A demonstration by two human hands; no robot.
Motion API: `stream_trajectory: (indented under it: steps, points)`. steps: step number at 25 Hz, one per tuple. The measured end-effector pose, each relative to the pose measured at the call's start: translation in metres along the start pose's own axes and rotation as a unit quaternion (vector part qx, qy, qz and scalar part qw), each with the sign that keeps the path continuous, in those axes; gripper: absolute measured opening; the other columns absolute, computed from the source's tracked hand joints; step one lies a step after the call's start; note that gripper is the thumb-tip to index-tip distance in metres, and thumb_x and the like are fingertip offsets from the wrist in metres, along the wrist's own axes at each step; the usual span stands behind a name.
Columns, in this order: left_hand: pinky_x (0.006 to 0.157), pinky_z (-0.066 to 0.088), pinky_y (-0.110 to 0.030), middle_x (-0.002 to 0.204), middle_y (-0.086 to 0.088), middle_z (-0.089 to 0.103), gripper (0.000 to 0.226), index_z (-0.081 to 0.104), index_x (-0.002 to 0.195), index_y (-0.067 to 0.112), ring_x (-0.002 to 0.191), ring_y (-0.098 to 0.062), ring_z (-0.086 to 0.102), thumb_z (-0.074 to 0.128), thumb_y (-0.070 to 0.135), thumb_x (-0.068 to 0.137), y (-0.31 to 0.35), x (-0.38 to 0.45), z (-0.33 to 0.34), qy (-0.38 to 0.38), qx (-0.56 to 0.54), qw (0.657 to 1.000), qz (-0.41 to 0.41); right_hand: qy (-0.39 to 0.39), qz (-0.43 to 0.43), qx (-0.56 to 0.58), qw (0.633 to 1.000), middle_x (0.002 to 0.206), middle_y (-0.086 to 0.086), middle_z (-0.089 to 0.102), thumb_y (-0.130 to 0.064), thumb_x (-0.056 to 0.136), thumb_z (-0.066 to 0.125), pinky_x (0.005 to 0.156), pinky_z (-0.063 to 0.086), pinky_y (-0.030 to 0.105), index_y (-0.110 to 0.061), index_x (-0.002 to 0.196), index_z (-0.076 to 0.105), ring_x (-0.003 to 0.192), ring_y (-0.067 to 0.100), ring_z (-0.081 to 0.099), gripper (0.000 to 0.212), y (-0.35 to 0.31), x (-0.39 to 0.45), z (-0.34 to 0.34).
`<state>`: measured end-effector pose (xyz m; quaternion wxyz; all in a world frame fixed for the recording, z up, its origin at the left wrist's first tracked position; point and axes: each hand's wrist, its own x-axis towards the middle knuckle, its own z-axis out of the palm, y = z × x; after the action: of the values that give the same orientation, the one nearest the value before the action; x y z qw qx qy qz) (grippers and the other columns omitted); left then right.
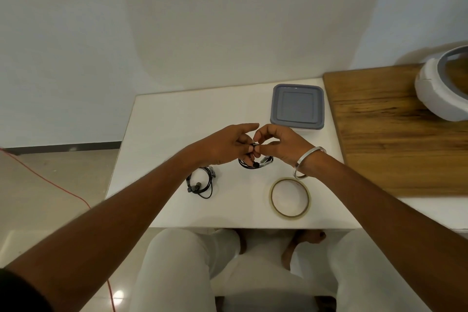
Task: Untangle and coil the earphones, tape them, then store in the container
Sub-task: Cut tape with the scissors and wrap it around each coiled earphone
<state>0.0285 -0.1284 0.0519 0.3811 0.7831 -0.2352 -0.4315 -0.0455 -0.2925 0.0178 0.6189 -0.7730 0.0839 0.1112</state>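
Observation:
My left hand and my right hand meet above the middle of the white table. Both pinch a coiled black earphone set, whose loop hangs just under the fingers. A second black earphone bundle lies on the table to the left, near my left wrist. A ring of clear tape lies flat at the front right. The grey lidded container sits at the back right, lid on.
A wooden board adjoins the table on the right, with a white round appliance on it. A red cord runs across the floor at left. My knees are under the table's front edge.

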Motion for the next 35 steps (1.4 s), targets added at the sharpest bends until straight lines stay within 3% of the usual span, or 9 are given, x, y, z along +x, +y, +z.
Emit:
stream_trajectory:
  steps: [4,8,13,18,21,23,25,29,35]
  points:
    - [0.090,0.053,-0.030,0.092,0.001,0.070,0.065,0.021,0.151,0.013,0.084,-0.022,0.070,0.051,0.000,0.095,0.0019,-0.0032,0.0012,0.007,-0.008,1.000,-0.004,0.012,-0.013,-0.007,1.000,0.092,0.001,0.064,-0.009,0.082,0.068,0.081,0.053,0.032,-0.020,0.091,0.061,0.081,0.014,0.061,0.015,-0.0006,-0.0014,0.0016]
    - [0.084,0.054,-0.022,0.087,0.005,0.071,0.064,0.023,0.150,0.013,0.080,-0.017,0.071,0.054,0.003,0.095,0.0044,-0.0072,0.0032,0.027,-0.008,1.000,-0.002,0.033,-0.010,-0.005,0.999,0.088,0.002,0.063,-0.008,0.081,0.068,0.075,0.055,0.032,-0.015,0.095,0.061,0.077,0.013,0.061,0.018,-0.0003,-0.0013,0.0051]
    - [0.082,0.056,-0.024,0.083,0.002,0.072,0.057,0.026,0.149,0.013,0.077,-0.018,0.072,0.050,0.006,0.097,0.0030,-0.0079,0.0044,0.056,-0.019,0.998,0.006,0.036,-0.006,-0.005,0.999,0.084,0.000,0.064,-0.009,0.081,0.068,0.069,0.054,0.025,-0.016,0.101,0.059,0.075,0.016,0.062,0.023,-0.0044,-0.0012,0.0061]
    - [0.083,0.057,-0.029,0.083,0.000,0.073,0.056,0.031,0.147,0.012,0.076,-0.021,0.072,0.051,0.005,0.096,0.0024,-0.0068,0.0051,0.071,-0.035,0.997,0.014,0.030,-0.012,0.004,0.999,0.084,0.000,0.065,-0.010,0.080,0.069,0.075,0.055,0.033,-0.020,0.099,0.060,0.078,0.021,0.065,0.023,-0.0030,-0.0027,0.0049]
    - [0.089,0.055,-0.027,0.097,-0.005,0.071,0.066,0.027,0.148,0.013,0.085,-0.020,0.071,0.055,-0.003,0.091,0.0035,-0.0090,0.0025,0.040,-0.045,0.998,0.004,0.040,-0.011,0.050,0.998,0.090,-0.001,0.066,-0.012,0.083,0.068,0.073,0.052,0.030,-0.022,0.095,0.061,0.082,0.017,0.064,0.017,-0.0016,-0.0047,0.0028]
    - [0.090,0.054,-0.027,0.103,-0.006,0.070,0.070,0.026,0.148,0.013,0.087,-0.018,0.071,0.057,-0.006,0.089,0.0016,-0.0085,0.0016,0.034,-0.026,0.999,0.003,0.031,0.015,0.092,0.995,0.094,-0.004,0.065,-0.020,0.087,0.064,0.072,0.044,0.027,-0.024,0.092,0.062,0.087,0.013,0.061,0.007,-0.0025,-0.0065,0.0018]
    - [0.091,0.054,-0.029,0.102,-0.005,0.070,0.068,0.027,0.149,0.012,0.088,-0.020,0.071,0.056,-0.007,0.090,-0.0012,-0.0065,0.0014,0.048,-0.018,0.999,0.000,0.012,0.043,0.133,0.990,0.094,-0.004,0.067,-0.027,0.089,0.061,0.078,0.044,0.033,-0.026,0.090,0.063,0.094,0.016,0.061,0.003,-0.0013,-0.0071,0.0022]
    - [0.082,0.056,-0.021,0.098,-0.006,0.069,0.063,0.029,0.147,0.010,0.079,-0.015,0.070,0.052,-0.008,0.091,-0.0027,-0.0051,0.0027,0.059,-0.027,0.998,0.001,0.018,0.053,0.167,0.984,0.098,-0.002,0.068,-0.030,0.090,0.058,0.089,0.048,0.041,-0.024,0.093,0.063,0.100,0.021,0.063,0.008,-0.0006,-0.0080,0.0011]
    - [0.076,0.056,-0.018,0.094,-0.004,0.070,0.064,0.028,0.147,0.009,0.074,-0.011,0.070,0.051,-0.009,0.091,-0.0040,-0.0024,0.0012,0.061,-0.016,0.998,-0.007,-0.012,0.065,0.216,0.974,0.094,-0.002,0.066,-0.027,0.091,0.057,0.090,0.046,0.041,-0.022,0.091,0.063,0.097,0.017,0.062,0.008,0.0012,-0.0086,0.0010]
